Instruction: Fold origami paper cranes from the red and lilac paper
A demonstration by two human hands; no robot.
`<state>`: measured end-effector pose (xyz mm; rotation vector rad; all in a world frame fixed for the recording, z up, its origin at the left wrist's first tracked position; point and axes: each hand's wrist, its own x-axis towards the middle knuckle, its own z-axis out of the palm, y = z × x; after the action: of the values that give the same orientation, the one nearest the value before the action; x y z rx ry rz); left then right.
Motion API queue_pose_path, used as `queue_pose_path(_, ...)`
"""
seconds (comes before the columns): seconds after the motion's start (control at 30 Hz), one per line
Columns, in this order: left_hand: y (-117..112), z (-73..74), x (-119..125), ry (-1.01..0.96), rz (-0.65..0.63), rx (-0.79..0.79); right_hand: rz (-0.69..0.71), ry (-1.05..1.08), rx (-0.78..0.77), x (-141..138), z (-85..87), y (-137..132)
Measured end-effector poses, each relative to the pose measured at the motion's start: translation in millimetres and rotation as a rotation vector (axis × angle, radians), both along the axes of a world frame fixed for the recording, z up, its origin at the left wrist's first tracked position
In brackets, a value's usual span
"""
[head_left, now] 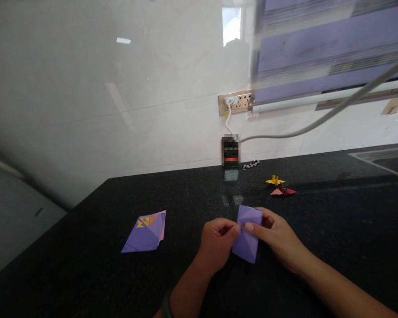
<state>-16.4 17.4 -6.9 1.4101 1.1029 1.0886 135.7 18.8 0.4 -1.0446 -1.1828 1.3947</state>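
Note:
Between both hands is a purple sheet of origami paper [247, 245], folded and creased, held above the dark countertop. My left hand [217, 243] pinches its left edge between thumb and fingers. On the opposite side my right hand [275, 232] grips the paper, thumb lying across the front and fingers behind it. The two thumbs nearly meet at the middle of the paper. To the left lies a small stack of folded papers [144, 236], purple on top with a yellow printed mark, pink showing beneath.
A yellow paper crane [275, 180] and a red and pink paper crane [284, 191] stand at the back right. A phone-like device [231, 151] leans on the wall near a beaded string [251, 164]. A grey cable [295, 134] runs right; a sink edge [378, 161] is at far right.

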Motion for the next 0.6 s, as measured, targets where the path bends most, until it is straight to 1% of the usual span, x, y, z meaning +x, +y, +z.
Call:
queue_pose_path(0.03, -0.4, -0.3, 0.8, -0.008, 0.009, 0.005, 0.054, 0.023, -0.035, -2.3, -1.4, -1.7)
queue_pose_path(0.07, -0.8, -0.4, 1.3, -0.007, 0.015, 0.015, 0.072, 0.049, -0.057, -4.2, -2.8, -3.2)
queue_pose_path(0.17, -1.8, 0.0, 2.2, 0.019, 0.028, 0.051, 0.068, 0.086, -0.083, -7.8, -4.7, -6.4)
queue_pose_path(0.37, -1.7, 0.5, 1.4, 0.038, 0.090, 0.093, 0.093, 0.084, -0.073, -6.1, -2.2, -4.9)
queue_pose_path(0.47, 0.0, 0.3, -0.6, -0.015, 0.132, 0.073, 0.042, -0.006, -0.042, -2.6, -4.5, -1.1)
queue_pose_path(0.6, 2.1, -0.6, -2.6, -0.075, 0.157, 0.033, -0.026, -0.097, -0.003, 0.6, -6.6, 1.6)
